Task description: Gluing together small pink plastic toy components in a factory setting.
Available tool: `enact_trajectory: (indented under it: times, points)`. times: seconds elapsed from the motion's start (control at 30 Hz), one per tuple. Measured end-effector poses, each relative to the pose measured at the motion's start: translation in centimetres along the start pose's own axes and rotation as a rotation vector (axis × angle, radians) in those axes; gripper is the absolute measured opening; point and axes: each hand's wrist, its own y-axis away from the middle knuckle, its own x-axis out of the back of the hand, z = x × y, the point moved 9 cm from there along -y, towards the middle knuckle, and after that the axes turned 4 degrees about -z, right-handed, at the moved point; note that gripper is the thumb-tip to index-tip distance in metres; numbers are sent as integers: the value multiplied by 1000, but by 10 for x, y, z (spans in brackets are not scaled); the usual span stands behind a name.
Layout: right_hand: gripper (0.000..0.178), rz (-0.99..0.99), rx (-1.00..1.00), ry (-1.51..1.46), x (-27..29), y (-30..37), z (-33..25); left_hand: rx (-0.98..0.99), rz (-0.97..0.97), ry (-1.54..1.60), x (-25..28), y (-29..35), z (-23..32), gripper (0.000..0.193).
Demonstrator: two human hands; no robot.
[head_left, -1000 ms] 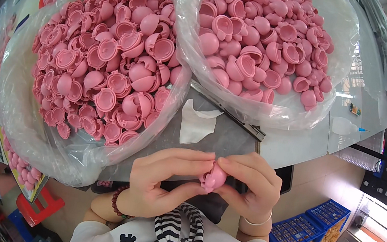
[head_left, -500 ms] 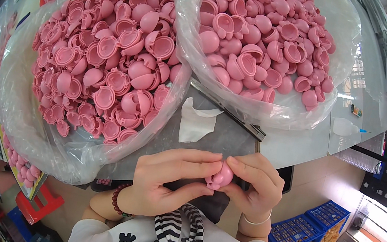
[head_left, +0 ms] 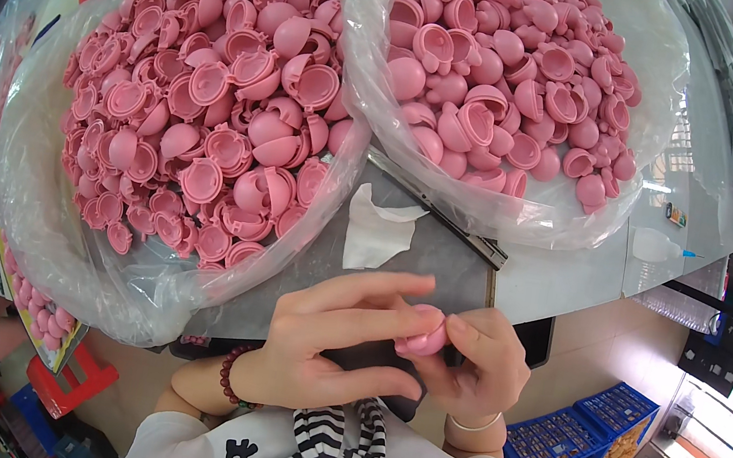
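pink shell [head_left: 423, 339] is pinched by the fingertips of the right hand [head_left: 490, 366]. left hand [head_left: 312, 342] is now spread, thumb parted; support is apparently shifted rightward.

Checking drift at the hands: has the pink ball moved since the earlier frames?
Yes: the pink ball has shifted slightly right since the first frame, judged against the white scrap.
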Motion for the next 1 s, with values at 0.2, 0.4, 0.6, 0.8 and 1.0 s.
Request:
enact_trajectory:
  times: [0.2, 0.4, 0.6, 0.8, 1.0]
  points:
    - [44, -6, 22, -14, -2, 7, -8, 53, 133, 107, 5, 0, -8, 38]
    - [37, 74, -64, -121, 2, 12, 1, -99, -4, 50, 2, -1, -3, 41]
    - [38, 220, -18, -128, 27, 15, 9, 183, -41, 579, -9, 1, -19, 37]
    - [39, 897, -162, 570, 173, 44, 70, 318, -94, 978, -16, 12, -29, 48]
    - [42, 672, -398, 543, 196, 16, 128, 435, -80, 1009, -20, 15, -22, 51]
